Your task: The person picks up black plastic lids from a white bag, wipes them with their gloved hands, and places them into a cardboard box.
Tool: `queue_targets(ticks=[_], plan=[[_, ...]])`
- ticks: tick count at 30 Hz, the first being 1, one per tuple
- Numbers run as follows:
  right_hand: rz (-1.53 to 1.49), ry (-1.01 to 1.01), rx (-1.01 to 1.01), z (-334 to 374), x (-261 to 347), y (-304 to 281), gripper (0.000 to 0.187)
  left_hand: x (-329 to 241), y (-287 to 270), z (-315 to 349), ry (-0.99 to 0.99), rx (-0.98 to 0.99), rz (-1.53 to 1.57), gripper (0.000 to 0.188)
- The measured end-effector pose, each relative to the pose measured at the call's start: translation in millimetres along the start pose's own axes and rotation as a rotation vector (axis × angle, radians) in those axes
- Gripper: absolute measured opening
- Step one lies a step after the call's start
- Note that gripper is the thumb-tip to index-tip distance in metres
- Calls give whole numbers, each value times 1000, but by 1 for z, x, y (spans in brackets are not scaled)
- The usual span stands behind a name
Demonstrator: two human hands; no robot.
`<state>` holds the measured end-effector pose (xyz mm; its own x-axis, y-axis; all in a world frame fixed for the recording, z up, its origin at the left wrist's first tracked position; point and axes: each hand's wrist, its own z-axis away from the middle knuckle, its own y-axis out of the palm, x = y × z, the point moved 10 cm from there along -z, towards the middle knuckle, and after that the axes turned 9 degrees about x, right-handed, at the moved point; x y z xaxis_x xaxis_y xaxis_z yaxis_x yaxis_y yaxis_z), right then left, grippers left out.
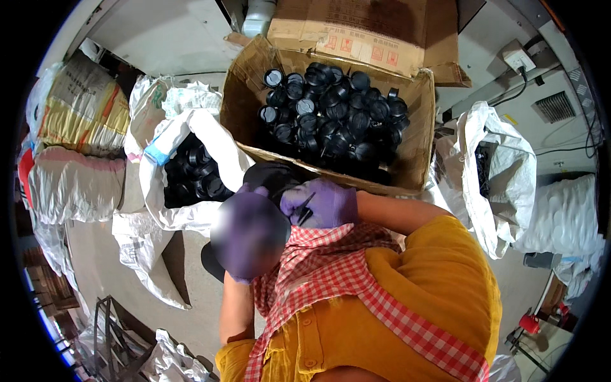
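My right hand, in a purple knit glove, is closed in front of me with a slim, pointed black piece between its fingers; its exact kind is unclear. My left hand, also purple-gloved, is beside it. A blurred patch covers most of its fingers, so what it holds is hidden. Both hands are near my checked apron, just in front of a large cardboard box. Many round black plastic parts, like caps, lie piled in that box.
Left of the box, an open white woven sack contains similar black parts. Another white sack stands at the right with dark pieces inside. Stacked sacks line the far left. A plug and cable hang at upper right.
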<state>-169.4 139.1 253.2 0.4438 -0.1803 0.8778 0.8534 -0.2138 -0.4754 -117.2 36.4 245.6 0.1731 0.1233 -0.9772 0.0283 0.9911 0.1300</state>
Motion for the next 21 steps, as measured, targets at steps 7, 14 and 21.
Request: queue_targets(ticks=[7, 14, 21], plan=[[251, 84, 242, -1, 2, 28, 34, -4, -1, 32, 19, 179, -890, 46], [-902, 198, 722, 36, 3, 87, 23, -103, 88, 83, 755, 576, -1462, 41], [-644, -197, -168, 27, -33, -10, 6, -85, -78, 76, 207, -409, -385, 58]])
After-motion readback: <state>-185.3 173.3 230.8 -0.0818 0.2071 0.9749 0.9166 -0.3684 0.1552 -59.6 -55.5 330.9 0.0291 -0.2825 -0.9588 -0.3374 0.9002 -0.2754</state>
